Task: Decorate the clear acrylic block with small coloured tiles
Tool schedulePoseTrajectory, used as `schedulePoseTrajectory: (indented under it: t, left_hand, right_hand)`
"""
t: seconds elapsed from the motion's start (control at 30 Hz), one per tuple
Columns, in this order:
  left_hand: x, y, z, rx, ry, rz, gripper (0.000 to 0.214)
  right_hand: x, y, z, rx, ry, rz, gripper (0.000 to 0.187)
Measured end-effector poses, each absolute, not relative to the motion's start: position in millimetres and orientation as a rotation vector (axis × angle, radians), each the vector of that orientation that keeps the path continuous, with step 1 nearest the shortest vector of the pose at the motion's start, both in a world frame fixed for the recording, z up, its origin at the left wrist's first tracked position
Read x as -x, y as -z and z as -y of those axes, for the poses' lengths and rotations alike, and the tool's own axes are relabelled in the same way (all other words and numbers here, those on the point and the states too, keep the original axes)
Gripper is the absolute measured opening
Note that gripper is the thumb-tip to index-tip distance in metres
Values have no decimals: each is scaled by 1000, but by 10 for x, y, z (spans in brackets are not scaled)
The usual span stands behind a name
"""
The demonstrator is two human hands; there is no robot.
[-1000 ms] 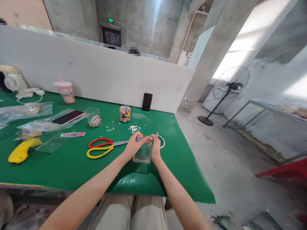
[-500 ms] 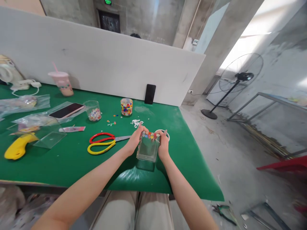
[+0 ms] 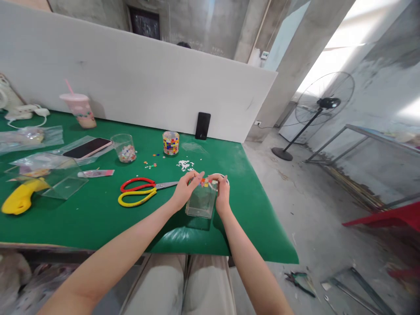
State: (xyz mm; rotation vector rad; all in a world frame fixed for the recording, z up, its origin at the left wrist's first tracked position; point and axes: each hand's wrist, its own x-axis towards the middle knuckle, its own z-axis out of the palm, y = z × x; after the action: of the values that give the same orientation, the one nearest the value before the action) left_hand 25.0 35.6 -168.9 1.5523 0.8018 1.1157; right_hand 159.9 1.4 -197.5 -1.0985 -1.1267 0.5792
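Between my two hands is a clear rectangular plastic box [image 3: 201, 204], tilted above the green table, with small coloured mosaic tiles [image 3: 206, 183] along its far edge. My left hand [image 3: 186, 189] grips its left side, the thumb and fingers at the tiled edge. On the right side my right hand [image 3: 223, 192] is closed round the box, its fingers bent over the far edge. A white round rim shows partly behind the right hand. Scissors [image 3: 149, 189] with one red and one yellow handle lie left of my left hand. Loose white tiles [image 3: 185, 165] are scattered just beyond it.
Behind stand a mosaic-covered glass [image 3: 171, 143], a clear cup of tiles [image 3: 126, 151] and a black phone [image 3: 203, 125] against the white partition [image 3: 147, 83]. Leftward are a glue tube [image 3: 96, 173], another clear box [image 3: 67, 183], a yellow tool [image 3: 22, 199] and a pink cup [image 3: 80, 111].
The fingers of my left hand have moved inward over the tiled edge, and my right fingers bend further across it. The box stays held; the whole view has shifted slightly.
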Motion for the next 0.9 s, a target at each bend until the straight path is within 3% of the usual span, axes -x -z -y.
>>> schedulePoseTrajectory:
  t: [0.17, 0.5, 0.73, 0.9]
  left_hand:
    - [-261, 1699, -342, -1613, -1120, -798, 33]
    - [-221, 1656, -361, -1714, -1052, -791, 35]
    - [-135, 1528, -373, -1799, -913, -845, 38]
    - [-85, 1443, -366, -1912, -857, -828, 37]
  right_hand:
    - [-1607, 2007, -25, 1116, -595, 1135, 71]
    - [-1624, 2058, -14, 1121, -568, 1191, 70]
    - [-1641, 2142, 7, 1106, -572, 1227, 41]
    - [-1620, 2153, 27, 1094, -578, 1221, 36]
